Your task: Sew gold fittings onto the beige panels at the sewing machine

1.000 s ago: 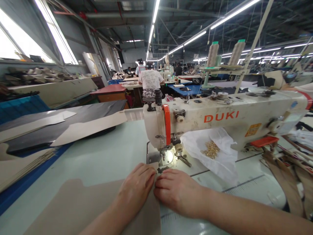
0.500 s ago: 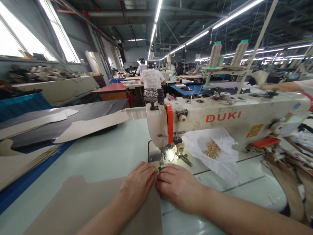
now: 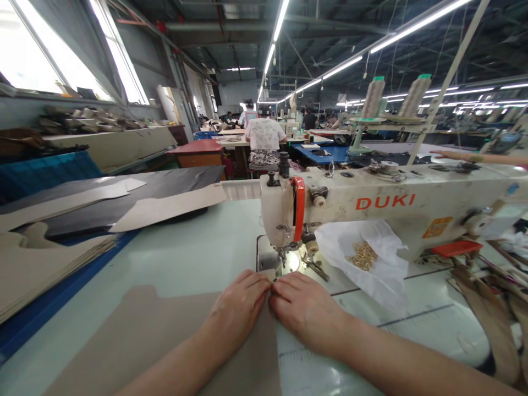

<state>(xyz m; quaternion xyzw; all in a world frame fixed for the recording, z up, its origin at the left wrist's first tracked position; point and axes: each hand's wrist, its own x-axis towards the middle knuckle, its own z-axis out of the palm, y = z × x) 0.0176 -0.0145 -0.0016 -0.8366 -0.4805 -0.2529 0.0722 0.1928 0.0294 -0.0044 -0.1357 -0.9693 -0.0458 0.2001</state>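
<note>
A beige fabric panel (image 3: pixel 173 330) lies on the pale green table, its upper right corner close to the presser foot (image 3: pixel 282 256) of a white sewing machine (image 3: pixel 338 192). My left hand (image 3: pixel 241 302) rests over the panel near that corner, with its fingers closed on the edge. Directly beside it, my right hand (image 3: pixel 303 308) has its fingers bunched at the same edge, the two sets of fingertips almost touching. What lies right under the fingertips is hidden.
Right of the needle, a white plastic bag (image 3: pixel 388 258) holds several small gold metal pieces (image 3: pixel 363 256). Stacked beige panels (image 3: pixel 53 269) lie at left. Brown straps (image 3: pixel 487 313) hang at far right. Beyond the machine a co-worker's arm (image 3: pixel 478 157) reaches in.
The view has turned slightly left. My fingertips have drawn closer together, covering a small dark piece that showed between them. Behind the machine, the co-worker's arm has shifted and the beige piece there is gone.
</note>
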